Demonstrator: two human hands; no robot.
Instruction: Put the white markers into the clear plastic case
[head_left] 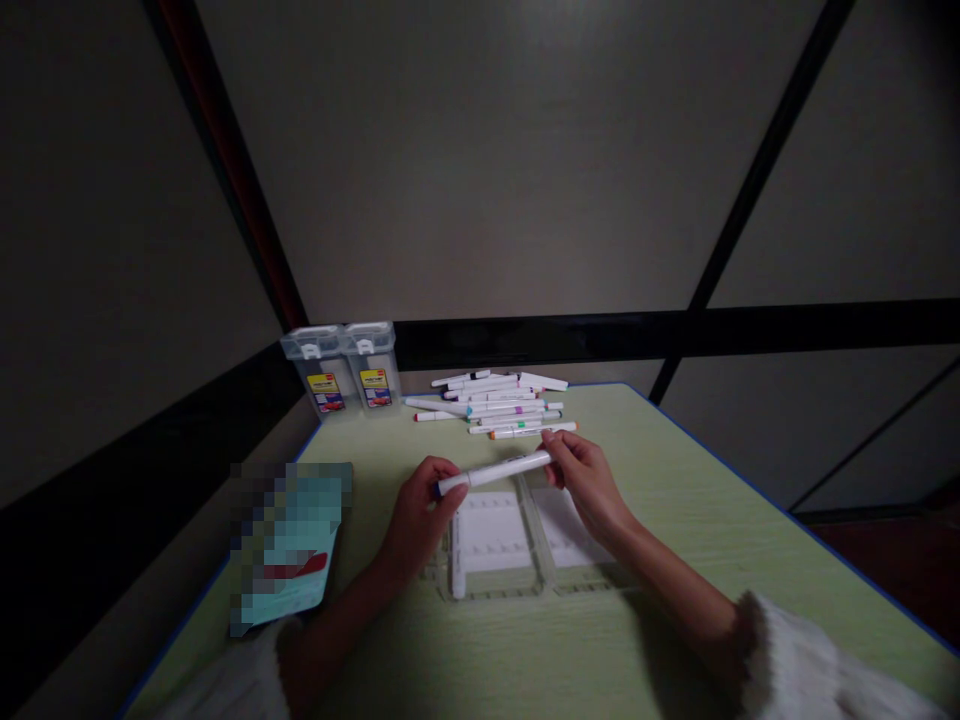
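1. White plastic: one marker (495, 470) sat almost level between my two hands, above the open case near the middle of the pale green table (712, 560).
2. My left hand (420, 515) was curled shut around the marker's left end. My right hand (589, 480) pinched the right end, fingertips closed on the barrel.
3. Beneath them, one clear case (517, 592) lay opened flat in two halves. One second marker (457, 565) lay along the left edge of the left half.
4. Farther off lay one loose heap of markers (499, 405). I made out roughly a dozen, but they overlapped and I could not tell the exact count.
5. Two clear lidded boxes (311, 370) (369, 365) stood side by side at the far left corner, each with a yellow label.
6. One teal packet (289, 545), blurred out, lay at the near left, just beside my left forearm.
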